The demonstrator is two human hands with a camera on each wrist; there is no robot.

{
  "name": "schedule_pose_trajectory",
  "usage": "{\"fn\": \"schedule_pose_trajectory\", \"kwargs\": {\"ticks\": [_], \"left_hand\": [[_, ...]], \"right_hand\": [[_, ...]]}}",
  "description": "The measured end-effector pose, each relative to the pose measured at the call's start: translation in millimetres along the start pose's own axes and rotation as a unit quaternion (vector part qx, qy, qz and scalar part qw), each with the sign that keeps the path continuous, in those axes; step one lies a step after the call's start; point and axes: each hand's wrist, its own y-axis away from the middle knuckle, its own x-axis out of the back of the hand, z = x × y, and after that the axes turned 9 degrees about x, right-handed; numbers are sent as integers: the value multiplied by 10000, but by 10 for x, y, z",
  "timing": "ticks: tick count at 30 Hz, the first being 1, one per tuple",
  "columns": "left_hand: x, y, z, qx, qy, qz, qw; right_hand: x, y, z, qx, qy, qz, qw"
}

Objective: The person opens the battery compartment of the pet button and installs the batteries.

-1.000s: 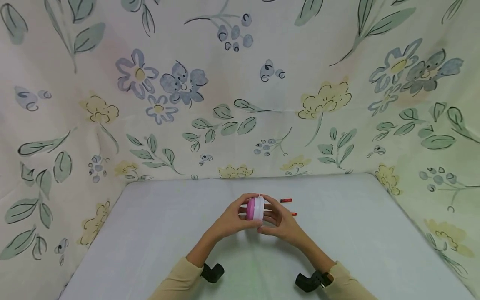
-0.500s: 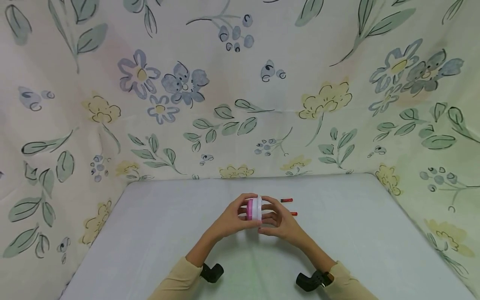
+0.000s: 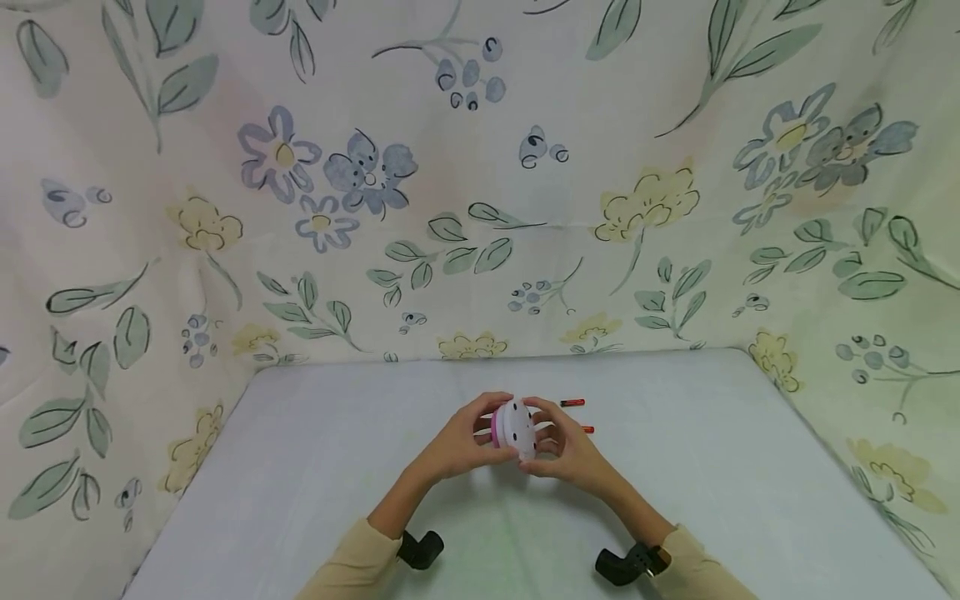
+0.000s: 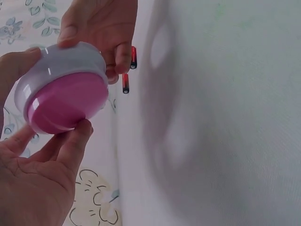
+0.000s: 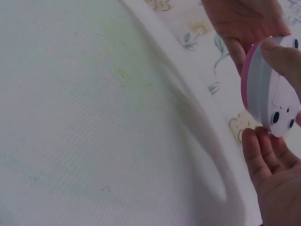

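Observation:
Both hands hold up a round pink-and-white device (image 3: 517, 432) above the table, tilted on its edge. My left hand (image 3: 461, 440) grips the rim from the left, near the pink side (image 4: 70, 101), with the thumb below in the head view. From the right, my right hand (image 3: 572, 446) holds the edge of the white side between thumb and fingers. Dark round spots dot the white face (image 5: 283, 96), which is turned toward the right hand. Some fingers are partly hidden behind the device.
Two red-and-black batteries, a far battery (image 3: 572, 402) and a nearer battery (image 3: 588, 430), lie on the white table (image 3: 697, 467) just beyond the right hand. Floral cloth (image 3: 480, 192) hangs behind and along the sides. Each wrist wears a black camera (image 3: 422, 550).
The device has turned from nearly edge-on so that its spotted white face shows to the head camera. The right hand has shifted slightly with it; the batteries stay put.

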Motion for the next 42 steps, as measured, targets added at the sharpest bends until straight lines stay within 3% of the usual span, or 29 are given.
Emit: {"fn": "schedule_pose_trajectory", "kwargs": {"ticks": [17, 29, 36, 42], "left_hand": [[1, 47, -131, 128, -224, 6, 9997], [-8, 69, -226, 465, -484, -3, 9977], [-21, 80, -311, 580, -799, 15, 9951], [-25, 100, -318, 607, -738, 50, 9954]], "right_hand": [[8, 25, 5, -203, 507, -8, 9985], [96, 66, 24, -342, 420, -554, 9970], [116, 91, 40, -483, 814, -675, 9932], [110, 94, 63, -332, 1011, -657, 9921]]}}
